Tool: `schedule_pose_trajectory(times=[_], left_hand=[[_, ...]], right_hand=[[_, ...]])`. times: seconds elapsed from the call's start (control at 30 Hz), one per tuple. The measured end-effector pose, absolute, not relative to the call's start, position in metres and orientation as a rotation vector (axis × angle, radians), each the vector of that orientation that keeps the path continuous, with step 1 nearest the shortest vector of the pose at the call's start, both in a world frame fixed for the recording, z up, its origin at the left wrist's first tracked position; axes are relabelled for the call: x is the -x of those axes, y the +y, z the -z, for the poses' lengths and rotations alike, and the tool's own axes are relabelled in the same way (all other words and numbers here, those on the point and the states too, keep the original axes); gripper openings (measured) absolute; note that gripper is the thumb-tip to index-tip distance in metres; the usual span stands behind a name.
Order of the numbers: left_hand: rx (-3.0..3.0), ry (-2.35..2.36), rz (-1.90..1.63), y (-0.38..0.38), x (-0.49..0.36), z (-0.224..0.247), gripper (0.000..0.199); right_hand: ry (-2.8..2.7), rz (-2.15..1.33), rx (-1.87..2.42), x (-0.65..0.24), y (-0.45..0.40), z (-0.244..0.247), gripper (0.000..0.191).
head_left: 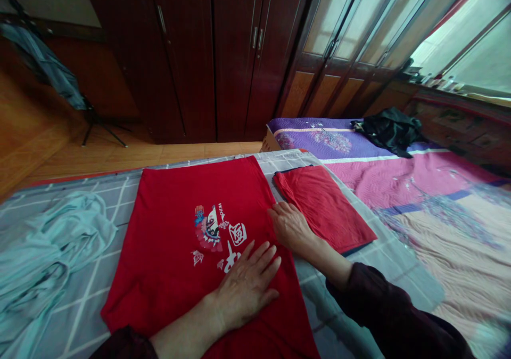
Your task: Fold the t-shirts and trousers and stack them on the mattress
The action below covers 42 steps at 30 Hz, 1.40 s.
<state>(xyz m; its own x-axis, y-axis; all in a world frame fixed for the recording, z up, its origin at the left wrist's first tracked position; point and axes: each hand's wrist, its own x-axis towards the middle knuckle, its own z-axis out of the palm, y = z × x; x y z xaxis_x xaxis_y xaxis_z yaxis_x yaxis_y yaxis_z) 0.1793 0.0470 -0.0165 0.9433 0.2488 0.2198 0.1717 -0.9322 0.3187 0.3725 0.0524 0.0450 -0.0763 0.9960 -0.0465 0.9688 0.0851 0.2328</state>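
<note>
A red shirt (171, 242) with a colourful printed figure and white characters lies spread on the grey checked sheet (91, 274). My left hand (245, 284) rests flat on its lower right part, fingers spread, partly over the white print. At the shirt's right edge is my right hand (289, 226), its fingers bent down onto the fabric; the fingertips are partly hidden, so a grip cannot be made out. Just beyond that hand lies a folded red garment (327, 204) with dark blue cloth showing beneath its edges.
Crumpled light-green cloth (59, 247) lies at the left. A purple and pink bedspread (359, 162) with a black garment (393, 130) on it is at the right. Dark wardrobes (235, 55) stand behind, and a tripod stand (96, 119) is at the back left.
</note>
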Motion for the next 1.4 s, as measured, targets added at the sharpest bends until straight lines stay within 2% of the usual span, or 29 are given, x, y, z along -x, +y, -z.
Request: schedule_pose_trajectory(times=[0.1, 0.3, 0.73, 1.03, 1.1, 1.23, 1.3, 1.4], left_hand=[[-2.774, 0.325, -0.324, 0.048, -0.178, 0.015, 0.056], [-2.731, 0.331, -0.282, 0.049, -0.179, 0.014, 0.057], [-2.759, 0.282, -0.292, 0.051, -0.177, 0.009, 0.056], [-2.725, 0.27, -0.277, 0.053, -0.176, 0.009, 0.057], [-2.719, 0.254, -0.279, 0.053, -0.178, 0.009, 0.058], [-2.707, 0.31, -0.319, 0.05, -0.179, 0.013, 0.059], [-2.714, 0.31, -0.333, 0.05, -0.179, 0.015, 0.059], [-2.733, 0.263, -0.318, 0.052, -0.178, 0.016, 0.06]], right_hand=[[2.164, -0.237, -1.949, -0.373, 0.062, -0.041, 0.024], [2.151, -0.295, -1.861, -0.379, 0.076, -0.033, 0.045], [2.171, -0.33, -1.835, -0.393, 0.122, -0.009, 0.057], [2.162, -0.335, -1.855, -0.384, 0.112, -0.027, 0.057], [2.251, -0.247, -1.784, -0.368, 0.096, -0.031, 0.063], [2.505, 0.22, -1.741, -0.336, 0.085, -0.031, 0.072], [2.511, 0.347, -1.907, -0.33, 0.097, -0.025, 0.074], [2.33, 0.289, -2.226, -0.344, 0.129, -0.012, 0.08]])
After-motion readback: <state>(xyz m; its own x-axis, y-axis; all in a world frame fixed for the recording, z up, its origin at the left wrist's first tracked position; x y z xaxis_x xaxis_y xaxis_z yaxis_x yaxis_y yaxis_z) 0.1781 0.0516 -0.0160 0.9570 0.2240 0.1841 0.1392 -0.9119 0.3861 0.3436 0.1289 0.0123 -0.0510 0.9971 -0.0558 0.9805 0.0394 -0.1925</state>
